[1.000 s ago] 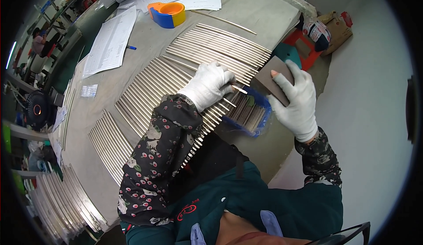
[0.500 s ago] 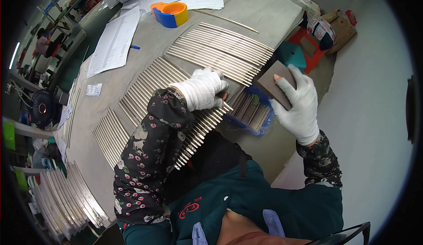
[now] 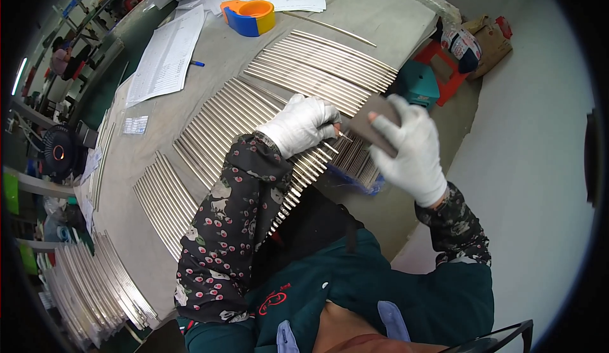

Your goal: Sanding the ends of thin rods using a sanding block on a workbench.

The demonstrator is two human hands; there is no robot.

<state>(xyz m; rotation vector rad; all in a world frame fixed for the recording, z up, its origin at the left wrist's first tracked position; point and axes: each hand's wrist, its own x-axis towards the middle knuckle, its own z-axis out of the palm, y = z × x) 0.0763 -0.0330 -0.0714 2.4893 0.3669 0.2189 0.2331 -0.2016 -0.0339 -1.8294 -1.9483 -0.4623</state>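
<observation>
Pinching a thin metal rod at its tip, the left hand has its fingers closed on it beside the dark sanding block, which the right hand grips. Rod rows cover the worktop beyond the block. Rubbing the tip appears underway; steady alignment comes next.

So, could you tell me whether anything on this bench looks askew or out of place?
One thin metal rod lies alone and slanted beyond the neat rows of rods, near the orange and blue tape dispenser. Otherwise the rows lie orderly; the left hand pinches a rod end against the brown pad in the right hand.
</observation>
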